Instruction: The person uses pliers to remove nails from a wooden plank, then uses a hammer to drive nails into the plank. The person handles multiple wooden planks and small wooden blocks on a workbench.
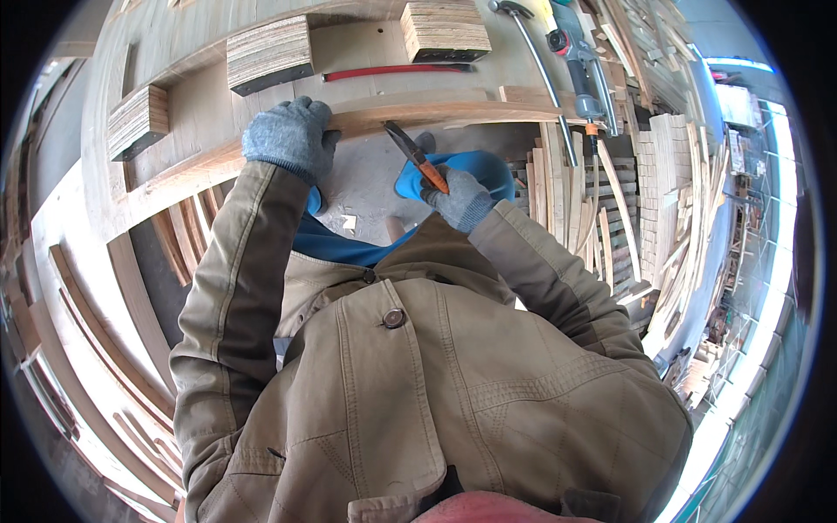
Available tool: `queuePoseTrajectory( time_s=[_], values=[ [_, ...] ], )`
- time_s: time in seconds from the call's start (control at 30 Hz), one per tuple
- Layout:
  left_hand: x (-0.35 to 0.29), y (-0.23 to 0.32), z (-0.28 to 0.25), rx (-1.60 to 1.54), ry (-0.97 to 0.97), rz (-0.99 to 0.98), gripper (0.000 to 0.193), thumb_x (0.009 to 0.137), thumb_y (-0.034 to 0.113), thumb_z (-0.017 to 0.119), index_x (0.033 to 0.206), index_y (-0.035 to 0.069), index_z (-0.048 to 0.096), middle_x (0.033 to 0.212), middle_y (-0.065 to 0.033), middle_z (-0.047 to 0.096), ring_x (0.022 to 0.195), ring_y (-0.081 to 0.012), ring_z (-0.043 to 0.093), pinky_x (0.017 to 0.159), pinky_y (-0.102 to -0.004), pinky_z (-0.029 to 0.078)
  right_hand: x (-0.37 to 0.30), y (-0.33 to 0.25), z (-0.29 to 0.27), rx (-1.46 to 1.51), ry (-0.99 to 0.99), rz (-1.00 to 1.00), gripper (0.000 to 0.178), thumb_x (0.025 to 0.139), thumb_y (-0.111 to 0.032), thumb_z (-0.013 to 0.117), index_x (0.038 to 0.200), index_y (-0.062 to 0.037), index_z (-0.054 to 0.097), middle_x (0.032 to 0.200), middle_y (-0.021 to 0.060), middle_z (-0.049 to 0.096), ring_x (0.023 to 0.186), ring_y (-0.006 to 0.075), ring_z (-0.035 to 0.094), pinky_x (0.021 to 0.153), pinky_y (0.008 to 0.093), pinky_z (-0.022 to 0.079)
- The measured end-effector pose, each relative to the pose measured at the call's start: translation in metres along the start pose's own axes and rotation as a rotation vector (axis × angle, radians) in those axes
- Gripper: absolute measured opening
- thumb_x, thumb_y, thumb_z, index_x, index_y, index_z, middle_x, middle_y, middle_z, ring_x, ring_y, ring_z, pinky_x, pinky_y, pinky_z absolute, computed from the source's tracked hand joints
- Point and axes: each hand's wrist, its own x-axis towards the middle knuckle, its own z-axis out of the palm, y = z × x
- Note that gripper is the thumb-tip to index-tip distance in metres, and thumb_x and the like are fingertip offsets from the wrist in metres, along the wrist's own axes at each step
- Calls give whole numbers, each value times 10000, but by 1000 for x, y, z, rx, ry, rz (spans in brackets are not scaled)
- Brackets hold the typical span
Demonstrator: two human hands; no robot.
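Both my hands wear grey gloves. My left hand (292,135) is curled over the near edge of a long wooden beam (187,179), its fingers bent against the wood. My right hand (462,196) is closed on a tool with an orange-and-black handle (433,177) and a dark, narrow front part; its exact kind does not show. The tool points up and left, its tip close to the near edge of a thin wooden strip (445,111) and over the gap in front of my legs. Beyond the strip lies a red pry bar (397,72).
Layered plywood blocks (270,54) stand on the worktop (357,44). To the right lie a long-handled hammer (532,61) and a power tool with a grey body (580,74). Wood strips (689,227) are piled at right; more boards (113,349) lie at left.
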Motion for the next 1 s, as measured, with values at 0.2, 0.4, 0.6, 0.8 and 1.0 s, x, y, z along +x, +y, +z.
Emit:
queuePoseTrajectory(
  time_s=[0.2, 0.4, 0.6, 0.8, 1.0],
  values=[
    [1, -1, -4, -14, -24, -3, 288, 927, 369, 679, 1061, 116, 708, 1074, -123, 703, 1026, -322, 703, 873, -476, 560, -20, -23, 20, 257, 15, 69, 241, 962, -206, 721, 1118, -33, 657, 843, 71, 668, 755, 167, 649, 705, 326, 535],
    [0, -1, -4, -6, -47, -6, 289, 938, 361, 666, 1087, 119, 715, 1107, -130, 709, 1055, -324, 703, 892, -473, 563, -31, -44, 41, 386, 96, 131, 261, 943, -206, 729, 1093, -6, 654, 786, 131, 685, 679, 234, 692, 626, 381, 534],
    [-1, -1, -5, -11, -56, -5, 285, 936, 343, 666, 1101, 116, 716, 1112, -133, 710, 1061, -321, 703, 893, -470, 566, -36, -57, 55, 540, 163, 157, 239, 945, -176, 722, 1089, 3, 653, 739, 88, 670, 626, 193, 672, 574, 354, 524],
    [-1, -3, 1, -3, -3, 16, 284, 924, 326, 671, 1101, 107, 706, 1092, -133, 703, 1043, -327, 699, 880, -480, 562, -45, -87, 58, 806, 103, 277, 221, 972, -180, 696, 1109, -23, 624, 731, 37, 610, 554, 135, 571, 503, 292, 480],
    [-2, -5, 9, -21, 80, 23, 281, 898, 372, 683, 1007, 114, 696, 1059, -126, 699, 1005, -348, 691, 842, -498, 551, -46, -100, 61, 907, 82, 303, 197, 977, -183, 687, 1081, -40, 599, 701, 29, 577, 526, 129, 543, 454, 297, 454]
  ],
)
